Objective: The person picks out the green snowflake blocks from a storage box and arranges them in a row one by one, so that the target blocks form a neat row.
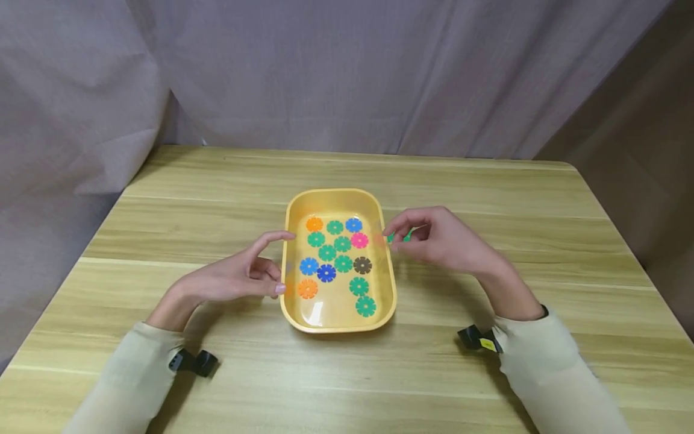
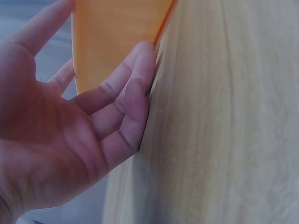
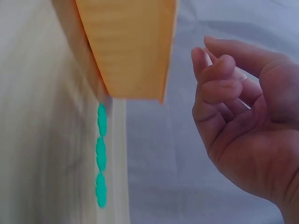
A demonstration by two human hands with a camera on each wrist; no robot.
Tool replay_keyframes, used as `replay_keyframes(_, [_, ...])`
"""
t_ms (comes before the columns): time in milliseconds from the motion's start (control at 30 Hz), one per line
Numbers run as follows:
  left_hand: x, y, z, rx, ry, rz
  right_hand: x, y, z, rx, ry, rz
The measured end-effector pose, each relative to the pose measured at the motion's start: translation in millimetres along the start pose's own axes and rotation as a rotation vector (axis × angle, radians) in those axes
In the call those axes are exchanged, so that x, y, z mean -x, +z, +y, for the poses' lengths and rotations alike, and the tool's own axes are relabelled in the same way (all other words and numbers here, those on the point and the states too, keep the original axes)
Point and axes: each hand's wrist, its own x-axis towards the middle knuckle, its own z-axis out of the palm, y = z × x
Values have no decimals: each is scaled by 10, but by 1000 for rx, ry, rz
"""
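Observation:
A yellow plastic tray stands on the table with notched flower-shaped plastic discs lying flat inside. My left hand holds its left side, the index finger over the rim and the thumb against the edge. Its other fingers curl beside the orange-looking tray wall in the left wrist view. Just off the right rim hovers my right hand, fingers loosely bent, with no piece visible between them. Beneath it, green discs lie in a row on the table by the tray, mostly hidden by the hand in the head view.
Among the discs are several green ones, orange ones, blue ones, a pink one and a brown one. The wooden table extends around the tray. A grey curtain hangs behind the table.

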Motion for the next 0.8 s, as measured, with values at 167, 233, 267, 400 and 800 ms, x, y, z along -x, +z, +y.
replay_keyframes(167, [0, -5, -1, -3, -5, 3, -27, 172, -40, 31, -61, -43])
replay_keyframes(233, [0, -7, -4, -7, 2, 0, -39, 225, -53, 55, -64, -63])
replay_keyframes(267, [0, -5, -2, -7, 2, 0, -46, 249, -58, 68, -61, -72])
replay_keyframes(400, [3, -1, 0, -3, -1, 2, -72, 330, -64, 116, -45, -110])
replay_keyframes(800, [0, 5, -9, -2, -5, 6, -122, 489, -28, 269, -54, -172])
